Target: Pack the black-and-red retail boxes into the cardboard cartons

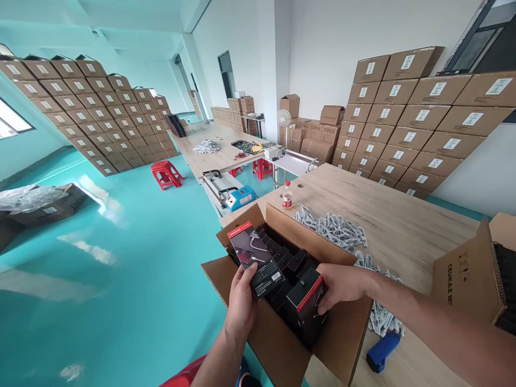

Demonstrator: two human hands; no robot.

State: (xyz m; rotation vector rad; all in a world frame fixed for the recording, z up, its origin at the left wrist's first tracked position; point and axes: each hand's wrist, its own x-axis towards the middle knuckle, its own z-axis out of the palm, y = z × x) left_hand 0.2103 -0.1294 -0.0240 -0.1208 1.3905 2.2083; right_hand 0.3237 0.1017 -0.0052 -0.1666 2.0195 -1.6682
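My left hand grips a flat black retail box with a red top band, a cable picture and a white barcode label. It is tilted over the left side of an open brown carton. On the right, my right hand is closed around another black box with a red stripe, inside the carton. I cannot tell whether that is one box or several pressed together. More black boxes stand in rows within the carton, partly hidden by the held ones.
White cables lie heaped beyond the carton, near a red-capped bottle. A blue tool or roller lies at lower right. Another carton stands at right. A blue-ended machine and red stool are farther off. Stacked cartons line both sides.
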